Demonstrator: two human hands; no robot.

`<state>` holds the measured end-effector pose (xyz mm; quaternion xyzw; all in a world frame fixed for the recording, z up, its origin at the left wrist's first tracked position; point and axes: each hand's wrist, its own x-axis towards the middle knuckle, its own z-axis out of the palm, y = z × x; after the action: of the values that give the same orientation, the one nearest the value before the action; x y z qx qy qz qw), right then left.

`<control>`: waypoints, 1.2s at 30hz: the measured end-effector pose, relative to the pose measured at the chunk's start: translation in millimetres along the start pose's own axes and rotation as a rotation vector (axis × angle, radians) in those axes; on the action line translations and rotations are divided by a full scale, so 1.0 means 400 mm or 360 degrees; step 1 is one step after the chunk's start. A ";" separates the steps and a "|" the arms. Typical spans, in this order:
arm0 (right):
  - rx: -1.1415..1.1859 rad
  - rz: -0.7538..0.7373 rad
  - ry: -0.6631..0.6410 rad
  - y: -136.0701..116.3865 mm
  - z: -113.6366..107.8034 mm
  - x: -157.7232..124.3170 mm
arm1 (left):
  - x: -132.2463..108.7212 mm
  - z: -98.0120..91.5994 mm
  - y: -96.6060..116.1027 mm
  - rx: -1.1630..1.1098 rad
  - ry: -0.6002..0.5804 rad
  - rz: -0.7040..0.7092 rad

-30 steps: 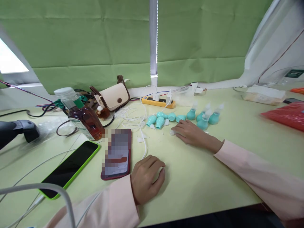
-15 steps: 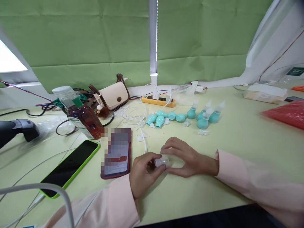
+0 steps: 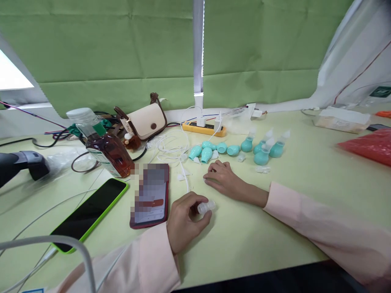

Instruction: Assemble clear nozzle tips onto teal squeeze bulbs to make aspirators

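My left hand (image 3: 185, 221) rests on the pale green table (image 3: 275, 219) with its fingers curled round a small clear plastic cap (image 3: 205, 207). My right hand (image 3: 221, 177) lies farther out, palm down, fingertips on the table close to a small white piece; whether it grips anything is hidden. Just beyond it lie several teal rubber bulbs (image 3: 206, 154). To their right stand three teal bulbs with clear tips (image 3: 262, 154) fitted on top. A loose clear cap (image 3: 262, 169) lies near them.
A red phone (image 3: 151, 195) and a green-cased phone (image 3: 88, 213) lie left of my left hand. Behind them stand a brown drink bottle (image 3: 105, 148), a cream purse (image 3: 143, 122), white cables (image 3: 169, 148) and a yellow power strip (image 3: 204, 129). A red bag (image 3: 366, 146) lies far right.
My right hand reached out to the bulbs, came back to meet my left hand at the clear cap, then moved forward again. My left hand now holds the cap alone.
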<state>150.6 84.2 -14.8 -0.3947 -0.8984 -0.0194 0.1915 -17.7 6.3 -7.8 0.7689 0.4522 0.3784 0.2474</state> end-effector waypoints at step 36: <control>0.0296 -0.0540 0.0340 -0.066 -0.079 -0.071 | -0.003 -0.001 -0.001 -0.0372 0.0089 -0.0178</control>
<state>159.5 40.1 7.5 -0.2141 -0.9245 -0.0102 0.3152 -18.6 5.3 -8.2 0.6975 0.4538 0.4356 0.3433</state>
